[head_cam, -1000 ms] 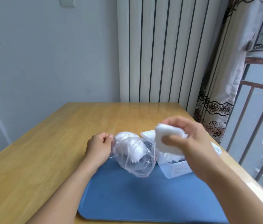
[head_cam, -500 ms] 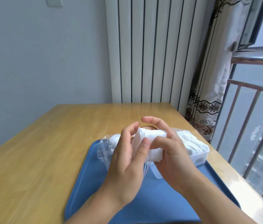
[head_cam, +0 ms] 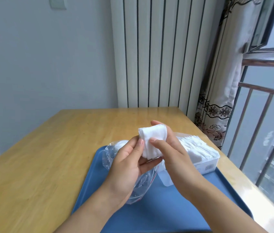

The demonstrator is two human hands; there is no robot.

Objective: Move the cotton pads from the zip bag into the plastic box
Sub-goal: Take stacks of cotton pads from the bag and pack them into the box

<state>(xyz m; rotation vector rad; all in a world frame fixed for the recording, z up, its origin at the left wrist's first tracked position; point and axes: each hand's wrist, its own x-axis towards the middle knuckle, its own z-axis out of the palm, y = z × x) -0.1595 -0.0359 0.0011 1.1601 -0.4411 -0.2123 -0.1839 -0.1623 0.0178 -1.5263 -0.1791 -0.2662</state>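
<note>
Head view, plastic box (head_cam: pixel 208 163): a clear, open-topped box on the blue tray (head_cam: pixel 191 211), at about 3 o'clock from the hands; a row of white cotton pads (head_cam: pixel 197 146) stands packed on edge inside it and rises just above the rim.
Head view, zip bag (head_cam: pixel 106 157): clear and crumpled, lying on the tray at about 9 o'clock from the hands; a white lump of pads shows through its far end, near 11 o'clock.
Head view, held stack of pads (head_cam: pixel 151 140): white, lifted above the tray between both hands, over the gap between bag and box.
Hidden or unclear: the near half of the bag lies under the left palm and wrist; the box's near-left corner is behind the right hand; how many pads remain in the bag cannot be told; the print on the box's label is too small to read; the tray's near edge is cut off by the frame.
Left hand (head_cam: pixel 126 167): thumb pressed on the stack's left face, fingers curled beneath its lower edge, gripping it.
Right hand (head_cam: pixel 175 153): thumb on the stack's front, fingers wrapped round the back and far edge, gripping the same stack.
Surroundings: the tray rests on a wooden table (head_cam: pixel 48 157).
</note>
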